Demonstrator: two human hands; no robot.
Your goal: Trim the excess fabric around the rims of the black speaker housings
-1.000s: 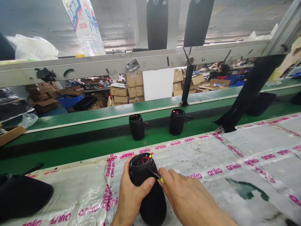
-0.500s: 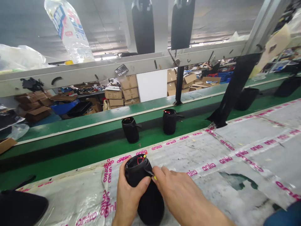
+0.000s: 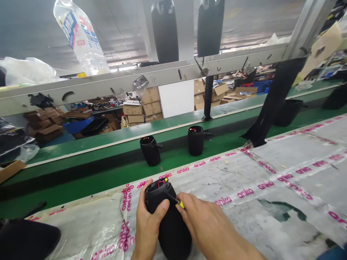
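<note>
A black fabric-covered cylindrical speaker housing leans on the taped plastic table cover in front of me. Its upper end is uncovered, and thin red wires with a small yellow connector show at the rim. My left hand is wrapped round its upper left side, thumb across the front. On the right, my right hand pinches a small thin-shafted tool with a yellow-green part by the fingers. The tool's shaft points at the housing's side just under the rim; its exact kind and its tip's contact are unclear.
Two similar housings stand on the green conveyor belt beyond the table edge. Another black housing lies at lower left. A black-wrapped post and a metal crossbar holding a plastic bottle frame the belt.
My left thumb has moved up and left on the housing. The tool's yellow-green part and thin shaft now show more clearly. The view has shifted slightly.
</note>
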